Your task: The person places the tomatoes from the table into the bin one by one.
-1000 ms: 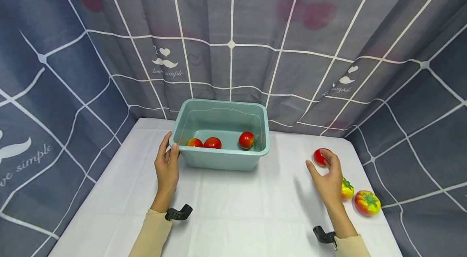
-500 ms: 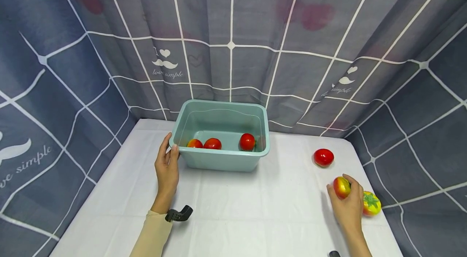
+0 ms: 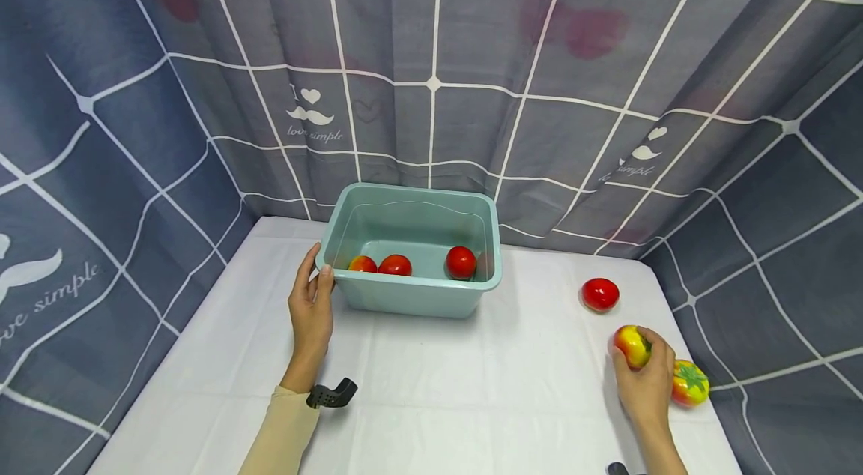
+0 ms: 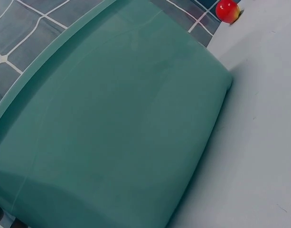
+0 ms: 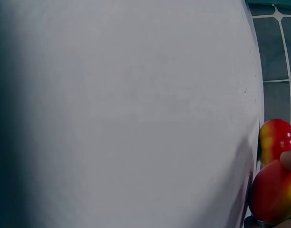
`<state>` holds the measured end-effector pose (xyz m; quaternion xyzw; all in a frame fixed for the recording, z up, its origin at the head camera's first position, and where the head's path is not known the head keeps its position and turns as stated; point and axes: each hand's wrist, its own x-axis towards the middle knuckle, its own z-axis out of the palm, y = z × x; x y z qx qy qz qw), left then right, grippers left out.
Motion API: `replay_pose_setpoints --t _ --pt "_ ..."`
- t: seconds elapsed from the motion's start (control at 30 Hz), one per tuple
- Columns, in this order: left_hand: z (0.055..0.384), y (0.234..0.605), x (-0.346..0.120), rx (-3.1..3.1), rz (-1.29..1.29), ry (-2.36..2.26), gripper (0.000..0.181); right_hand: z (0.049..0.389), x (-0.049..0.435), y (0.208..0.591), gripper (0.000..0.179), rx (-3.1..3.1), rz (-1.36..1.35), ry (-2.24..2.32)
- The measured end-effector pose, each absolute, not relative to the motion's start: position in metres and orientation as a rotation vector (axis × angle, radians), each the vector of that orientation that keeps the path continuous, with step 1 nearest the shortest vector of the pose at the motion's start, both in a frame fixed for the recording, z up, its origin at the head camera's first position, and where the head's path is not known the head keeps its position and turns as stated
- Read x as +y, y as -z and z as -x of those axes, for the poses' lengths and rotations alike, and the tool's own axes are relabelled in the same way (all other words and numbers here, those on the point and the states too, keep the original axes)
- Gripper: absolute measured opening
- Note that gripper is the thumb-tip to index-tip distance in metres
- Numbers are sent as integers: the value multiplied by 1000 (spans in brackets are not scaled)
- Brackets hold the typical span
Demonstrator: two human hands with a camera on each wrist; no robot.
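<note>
A grid-patterned curtain (image 3: 391,115) stands behind a white tablecloth (image 3: 472,385). The right hand (image 3: 643,385) pinches a yellow-red fruit (image 3: 630,345) between thumb and fingers, near a red fruit (image 3: 600,295). The left hand (image 3: 312,314), fingers spread, touches the near-left corner of a bin (image 3: 411,297) containing three fruits (image 3: 395,265).

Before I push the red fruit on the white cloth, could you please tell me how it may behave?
The red fruit would probably roll if nudged, since its sides are rounded. Its glossy highlights suggest it may be slippery to hold. It is probably stiff, as no dents show, though its weight cannot be told.
</note>
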<state>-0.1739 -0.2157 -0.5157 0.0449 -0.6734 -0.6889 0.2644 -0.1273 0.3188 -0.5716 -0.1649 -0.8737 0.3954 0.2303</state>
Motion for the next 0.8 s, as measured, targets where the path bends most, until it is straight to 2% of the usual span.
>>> replay_pose_setpoints --t 0.47,0.8 --pt "172 515 -217 -1844 -102 1841 51 130 304 561 59 -2438 441 -1163" --pt "172 516 -216 -1835 -103 1854 51 162 259 520 64 -2339 6 -1170"
